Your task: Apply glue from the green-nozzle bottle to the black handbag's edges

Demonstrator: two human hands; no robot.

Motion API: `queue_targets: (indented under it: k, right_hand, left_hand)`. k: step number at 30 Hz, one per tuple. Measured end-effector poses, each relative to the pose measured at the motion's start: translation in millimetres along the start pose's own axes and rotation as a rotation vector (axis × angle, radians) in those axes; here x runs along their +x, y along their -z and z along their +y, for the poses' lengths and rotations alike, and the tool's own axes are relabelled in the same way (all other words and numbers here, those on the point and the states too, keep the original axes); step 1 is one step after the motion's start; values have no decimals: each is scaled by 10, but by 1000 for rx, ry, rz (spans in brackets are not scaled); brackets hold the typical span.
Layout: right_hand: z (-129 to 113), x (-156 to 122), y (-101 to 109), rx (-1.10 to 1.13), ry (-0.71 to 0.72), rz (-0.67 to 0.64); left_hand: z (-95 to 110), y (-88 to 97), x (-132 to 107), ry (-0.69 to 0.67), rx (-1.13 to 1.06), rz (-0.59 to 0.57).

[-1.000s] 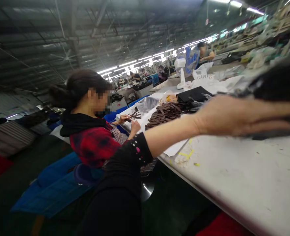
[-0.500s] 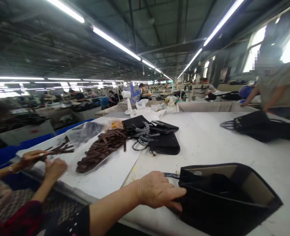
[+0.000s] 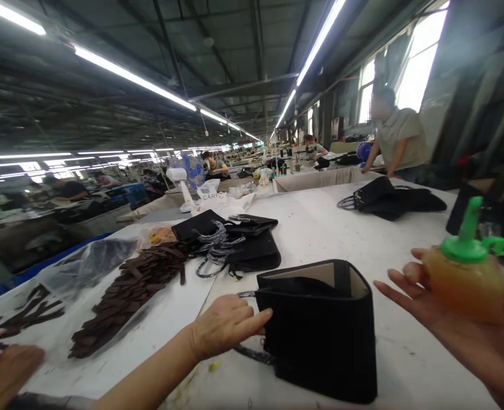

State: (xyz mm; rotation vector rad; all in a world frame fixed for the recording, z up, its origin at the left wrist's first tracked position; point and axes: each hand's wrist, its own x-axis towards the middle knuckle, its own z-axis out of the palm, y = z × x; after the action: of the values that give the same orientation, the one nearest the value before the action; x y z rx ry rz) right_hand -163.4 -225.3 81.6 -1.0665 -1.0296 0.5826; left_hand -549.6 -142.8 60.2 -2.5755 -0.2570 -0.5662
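My left hand [image 3: 226, 326] rests against the left side of a black bag [image 3: 320, 324] that stands open on the white table [image 3: 345, 228]; its fingers are stretched along the bag's side, thumb on top. My right hand [image 3: 457, 336] is at the right, palm up, holding an amber glue bottle [image 3: 465, 279] with a green nozzle cap. The bag shows a tan lining at its mouth, and a strap lies under it.
A pile of brown leather strips [image 3: 127, 290] lies on plastic sheet to the left. Black bags with handles [image 3: 234, 239] lie behind. A co-worker's hand [image 3: 4, 376] is at the lower left. Another person [image 3: 394, 136] stands at the far table, beside more black bags [image 3: 384, 199].
The view has swung right from the seated co-worker. My left hand has set the black bag upright on the table. My right hand with the glue bottle has come into view.
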Motion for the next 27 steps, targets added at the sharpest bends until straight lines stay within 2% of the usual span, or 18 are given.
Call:
queue_targets:
  k: [3, 7, 9, 11, 13, 14, 15, 17, 19, 21, 24, 27]
  right_hand:
    - [-161, 3, -185, 386, -240, -73]
    - [-303, 40, -307, 467, -273, -117]
    - [-331, 21, -310, 499, -295, -59]
    - [-343, -22, -296, 505, -331, 31]
    - [-364, -67, -295, 493, -366, 116]
    - [-385, -84, -310, 491, -392, 160]
    - [-413, -95, -336, 494, -420, 209]
    - [-478, -102, -414, 506, -470, 306]
    - [-532, -94, -498, 498, -467, 325]
    - [-553, -79, -559, 481, -387, 293]
    - [-545, -61, -600, 479, -321, 312]
    - [-534, -61, -612, 487, -331, 356]
  left_hand:
    - [166, 75, -8, -15, -106, -7]
    - [368, 173, 196, 22, -239, 66]
    - [474, 136, 262, 101, -352, 113]
    - [578, 62, 265, 216, -491, 217]
    - [671, -6, 231, 374, -554, 351]
    - [712, -24, 212, 472, -548, 381]
    - [749, -30, 199, 573, -529, 380]
    - [819, -8, 190, 729, -497, 296]
    - [891, 44, 190, 800, -506, 207]
    - [970, 107, 177, 826, -547, 148]
    - [1066, 216, 143, 893, -725, 96]
    - [1070, 332, 165, 1019, -1046, 70]
